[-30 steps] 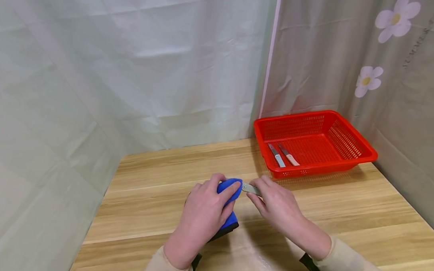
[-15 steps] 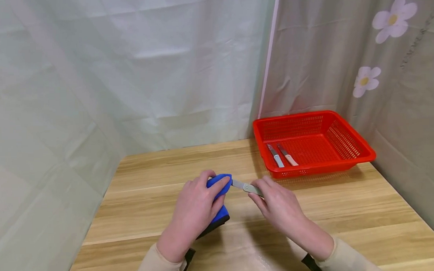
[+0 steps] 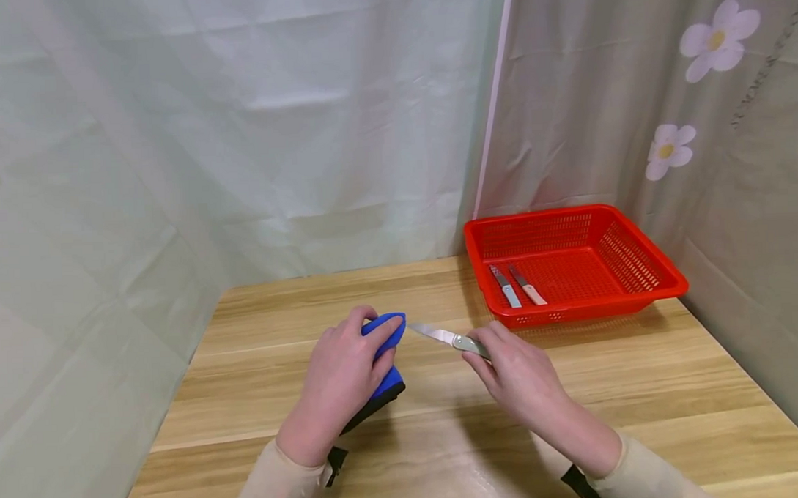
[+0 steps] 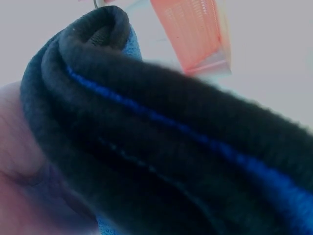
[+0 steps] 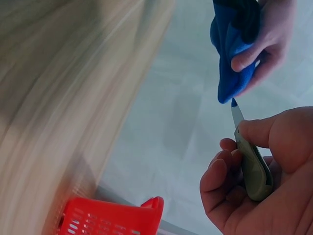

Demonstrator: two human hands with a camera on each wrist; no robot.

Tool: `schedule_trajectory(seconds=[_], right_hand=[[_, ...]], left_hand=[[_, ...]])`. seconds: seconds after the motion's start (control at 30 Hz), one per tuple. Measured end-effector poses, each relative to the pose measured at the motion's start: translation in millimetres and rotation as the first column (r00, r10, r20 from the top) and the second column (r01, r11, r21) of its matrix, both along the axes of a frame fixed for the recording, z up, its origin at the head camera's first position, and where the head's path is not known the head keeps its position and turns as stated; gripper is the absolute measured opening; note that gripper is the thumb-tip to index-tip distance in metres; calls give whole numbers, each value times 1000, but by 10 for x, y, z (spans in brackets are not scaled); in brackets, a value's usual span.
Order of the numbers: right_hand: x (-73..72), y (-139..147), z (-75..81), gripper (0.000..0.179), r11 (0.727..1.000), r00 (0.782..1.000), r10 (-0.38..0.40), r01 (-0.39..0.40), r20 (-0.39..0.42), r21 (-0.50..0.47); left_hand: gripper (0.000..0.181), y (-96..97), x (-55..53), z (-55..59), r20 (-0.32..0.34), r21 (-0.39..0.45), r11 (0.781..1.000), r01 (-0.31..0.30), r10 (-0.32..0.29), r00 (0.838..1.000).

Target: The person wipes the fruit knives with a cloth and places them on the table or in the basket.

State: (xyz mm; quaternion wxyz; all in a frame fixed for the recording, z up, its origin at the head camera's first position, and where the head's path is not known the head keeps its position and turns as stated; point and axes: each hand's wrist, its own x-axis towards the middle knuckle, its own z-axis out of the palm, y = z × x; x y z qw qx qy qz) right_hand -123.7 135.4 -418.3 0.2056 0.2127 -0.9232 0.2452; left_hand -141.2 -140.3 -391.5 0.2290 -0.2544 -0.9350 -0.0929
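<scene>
My left hand grips a folded blue cloth with a black edge, thumb and fingers bent round it. The cloth's dark folds fill most of the left wrist view. In my right hand is a small folding knife, held by its grey-green handle with the blade out. The blade points left at the cloth, its tip just by the cloth's end in the head view. Part of the handle is hidden by my right fingers.
A red plastic basket stands at the back right of the wooden table. Two small knives lie in it, one with a light blue handle and one with a pink handle. Curtains hang behind and beside the table.
My left hand has moved left with the cloth, drawing it along the blade and off toward the tip, so the whole blade shows. My right hand has shifted slightly right.
</scene>
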Motion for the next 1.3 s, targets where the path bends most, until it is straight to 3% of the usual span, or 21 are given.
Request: schedule_trajectory(seconds=[0.4,0.77,1.07,1.3], right_hand=[[-150,293,113,17,996,989,-87,86,-116,-13],[-530,691,318,14,982,978,-185,188,-98,30],[-959,1057,504,17,949,956,-287,275,63,155],[-1255,1202,511,20,919,909,-362,310,206,244]], left_hand=[[43,-56,-43,-93,60,-4,999,-36,36,998],[44,-106,-145,-221,80,-18,1000,-23,25,996],[44,-145,-233,-322,128,-25,1000,-13,16,992],[45,-139,-278,-393,160,-28,999,-24,28,987]])
